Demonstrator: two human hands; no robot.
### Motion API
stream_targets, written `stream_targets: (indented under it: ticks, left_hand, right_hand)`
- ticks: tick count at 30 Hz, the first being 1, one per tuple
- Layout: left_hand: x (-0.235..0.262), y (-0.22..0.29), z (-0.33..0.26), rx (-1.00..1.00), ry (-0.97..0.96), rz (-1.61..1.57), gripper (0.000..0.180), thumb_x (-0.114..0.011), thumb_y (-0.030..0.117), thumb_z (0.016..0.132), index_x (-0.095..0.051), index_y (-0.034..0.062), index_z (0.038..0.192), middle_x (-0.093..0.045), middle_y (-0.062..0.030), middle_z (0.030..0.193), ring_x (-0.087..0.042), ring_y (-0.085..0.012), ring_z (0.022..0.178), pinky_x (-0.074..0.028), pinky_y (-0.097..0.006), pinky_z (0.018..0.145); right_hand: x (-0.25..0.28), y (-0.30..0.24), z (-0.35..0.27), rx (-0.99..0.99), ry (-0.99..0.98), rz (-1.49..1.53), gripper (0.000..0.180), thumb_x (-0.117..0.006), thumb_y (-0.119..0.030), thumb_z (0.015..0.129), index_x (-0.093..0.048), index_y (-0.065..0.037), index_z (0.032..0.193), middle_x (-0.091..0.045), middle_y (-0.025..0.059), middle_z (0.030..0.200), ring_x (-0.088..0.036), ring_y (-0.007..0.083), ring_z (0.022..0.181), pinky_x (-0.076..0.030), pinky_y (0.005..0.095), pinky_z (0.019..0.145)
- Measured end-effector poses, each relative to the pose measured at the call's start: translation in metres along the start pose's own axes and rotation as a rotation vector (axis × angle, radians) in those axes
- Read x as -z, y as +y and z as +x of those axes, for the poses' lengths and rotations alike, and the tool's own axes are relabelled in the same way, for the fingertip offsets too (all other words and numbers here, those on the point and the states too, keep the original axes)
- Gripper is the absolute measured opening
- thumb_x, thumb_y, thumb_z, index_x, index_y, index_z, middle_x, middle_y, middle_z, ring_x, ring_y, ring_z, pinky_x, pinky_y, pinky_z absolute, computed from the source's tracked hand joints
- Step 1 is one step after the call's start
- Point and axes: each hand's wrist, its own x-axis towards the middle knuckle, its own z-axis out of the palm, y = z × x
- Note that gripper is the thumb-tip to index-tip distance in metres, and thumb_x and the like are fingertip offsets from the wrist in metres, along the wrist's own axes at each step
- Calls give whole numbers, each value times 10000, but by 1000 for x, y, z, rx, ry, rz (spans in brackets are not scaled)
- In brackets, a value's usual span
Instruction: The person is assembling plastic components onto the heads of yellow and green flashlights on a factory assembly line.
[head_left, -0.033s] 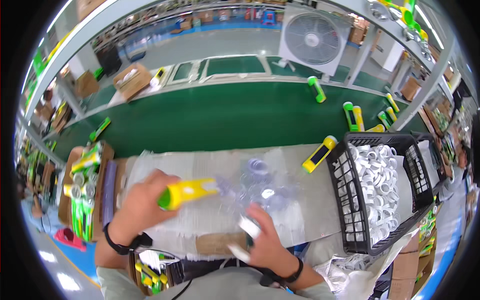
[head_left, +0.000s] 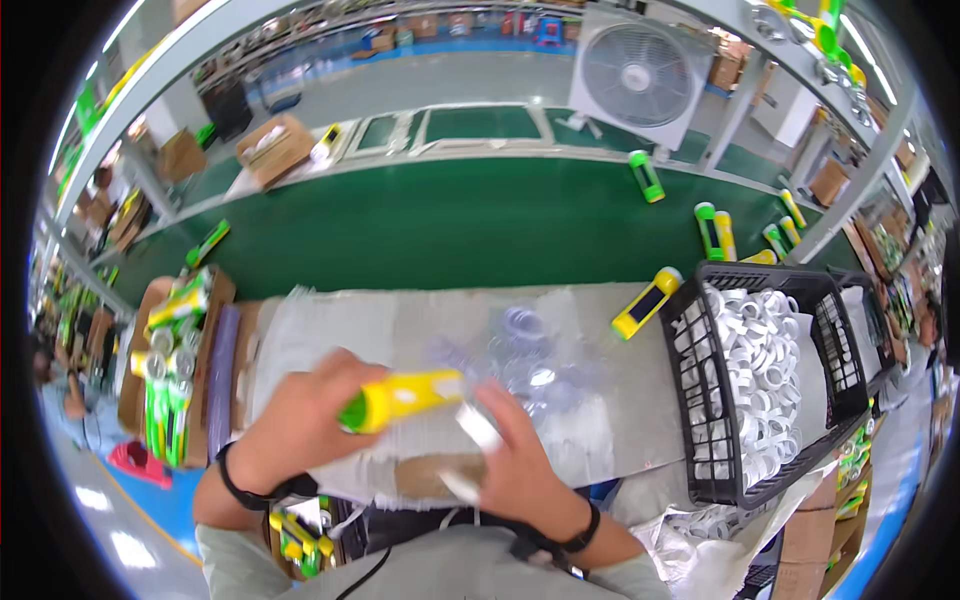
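My left hand (head_left: 315, 410) is closed around a yellow flashlight (head_left: 415, 396) with a green end, held almost level above the work surface. Its far end points right, close to my right hand (head_left: 522, 465). Between the thumb and fingers of that hand is a white plastic ring (head_left: 480, 428), blurred by motion. A second white piece (head_left: 460, 487) shows lower down by the same fingers; whether it is a separate ring I cannot tell. Just beyond both hands lies a loose group of clear plastic lenses (head_left: 528, 368).
A black crate (head_left: 690, 400) full of white rings (head_left: 765, 375) stands at the right, with another yellow flashlight (head_left: 647, 303) beside it. At the left is a cardboard box (head_left: 215, 340) of flashlights. Behind runs a green conveyor belt (head_left: 430, 220), with a fan (head_left: 637, 75) beyond it.
My left hand has moved right with the flashlight, and my right hand has shifted slightly left and up with the white ring. The flashlight's end and the ring are now nearly touching.
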Motion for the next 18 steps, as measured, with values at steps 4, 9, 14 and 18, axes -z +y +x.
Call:
stream_targets:
  ticks: [4,9,14,18]
  left_hand:
    - [0,34,-33,50,54,53,608,-798,382,632,-570,112,1127,-595,-64,952,-618,-287,679,-500,-341,571]
    - [-30,24,-62,449,227,381,479,-740,372,700,-605,84,1057,-601,-94,1014,-612,-281,692,-481,-357,555]
    - [-60,34,-75,-33,344,400,350,-700,223,724,-607,90,1034,-600,-119,1121,-619,-261,943,-485,-381,692]
    - [-83,27,-88,-348,280,348,278,-632,92,732,-577,82,1004,-584,-136,1185,-597,-286,1065,-461,-445,846]
  right_hand:
    - [-44,-14,11,-181,-480,236,469,-720,-103,639,-509,3,1044,-590,157,941,-595,349,853,-493,421,743]
    - [-97,-25,-12,-84,-458,229,446,-646,-3,642,-488,-9,1060,-589,150,913,-599,334,841,-489,426,694]
    - [-107,-20,-24,-75,-460,329,414,-662,-216,742,-481,-32,1066,-600,153,934,-597,345,863,-492,409,707]
    - [-85,-24,-8,-530,-614,355,487,-686,-263,730,-449,-29,1085,-600,181,883,-592,387,834,-487,432,679]
